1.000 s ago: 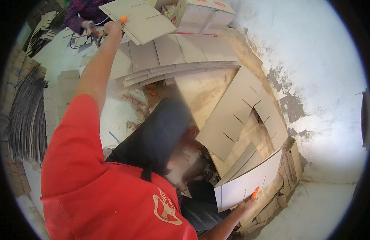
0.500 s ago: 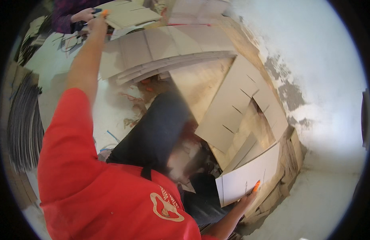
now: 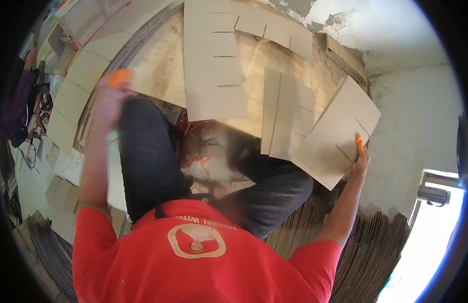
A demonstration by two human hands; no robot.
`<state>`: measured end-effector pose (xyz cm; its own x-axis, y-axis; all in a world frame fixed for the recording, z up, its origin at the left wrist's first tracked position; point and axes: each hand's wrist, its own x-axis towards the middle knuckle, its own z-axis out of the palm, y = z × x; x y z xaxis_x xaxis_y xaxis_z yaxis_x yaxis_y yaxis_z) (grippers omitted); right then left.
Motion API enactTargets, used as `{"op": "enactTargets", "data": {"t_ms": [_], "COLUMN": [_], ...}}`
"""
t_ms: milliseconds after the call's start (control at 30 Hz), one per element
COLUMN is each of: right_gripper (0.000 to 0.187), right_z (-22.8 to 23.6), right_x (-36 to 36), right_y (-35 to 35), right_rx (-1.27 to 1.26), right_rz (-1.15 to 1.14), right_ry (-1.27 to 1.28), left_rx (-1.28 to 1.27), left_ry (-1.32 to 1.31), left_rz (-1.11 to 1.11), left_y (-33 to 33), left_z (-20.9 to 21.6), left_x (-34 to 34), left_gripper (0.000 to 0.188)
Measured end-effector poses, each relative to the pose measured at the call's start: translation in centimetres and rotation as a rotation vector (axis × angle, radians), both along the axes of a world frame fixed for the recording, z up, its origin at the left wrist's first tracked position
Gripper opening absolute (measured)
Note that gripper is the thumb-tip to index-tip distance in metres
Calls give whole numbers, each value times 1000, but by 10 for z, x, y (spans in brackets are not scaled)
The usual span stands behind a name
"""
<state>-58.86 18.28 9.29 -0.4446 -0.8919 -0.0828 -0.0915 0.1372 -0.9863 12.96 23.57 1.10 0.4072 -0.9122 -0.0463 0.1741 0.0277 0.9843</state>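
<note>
My right hand (image 3: 361, 160), with an orange finger cover, is closed on the outer edge of a slotted cardboard sheet (image 3: 335, 136) held tilted at the right. My left hand (image 3: 111, 93), with orange on the fingers, is above my left knee; motion smears it, and whether it holds anything cannot be made out. Between the hands, a long cardboard strip with several slits (image 3: 214, 76) lies on a wooden board (image 3: 160, 55). Beside the held sheet is another slotted cardboard piece (image 3: 282, 113), partly overlapped by it.
Another slotted strip (image 3: 274, 30) lies along the board's far side by the wall (image 3: 411, 101). Stacked cardboard sheets (image 3: 67, 108) stand at the left, and a dense cardboard stack (image 3: 368, 252) at lower right. A person's dark sleeve (image 3: 16, 108) shows at the left edge.
My left hand has drawn back from the far cardboard stack near the other person toward my knee. My right hand still grips a slotted sheet, now raised and tilted. The view has turned right.
</note>
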Motion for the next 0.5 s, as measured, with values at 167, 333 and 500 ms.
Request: {"op": "enactTargets", "data": {"t_ms": [167,333,500], "right_gripper": [31,30,31], "right_z": [-42,-76,-106], "right_x": [-18,27,36], "right_y": [-36,-54,-64], "right_rx": [156,245,316], "right_rz": [168,339,370], "right_ry": [24,-34,-90], "left_rx": [402,760,585], "left_ry": [382,95,505], "left_rz": [-735,-803,-804], "left_y": [-6,-7,6], "left_z": [-43,-107,-142], "left_x": [-213,-320,-356], "left_gripper": [24,25,20]}}
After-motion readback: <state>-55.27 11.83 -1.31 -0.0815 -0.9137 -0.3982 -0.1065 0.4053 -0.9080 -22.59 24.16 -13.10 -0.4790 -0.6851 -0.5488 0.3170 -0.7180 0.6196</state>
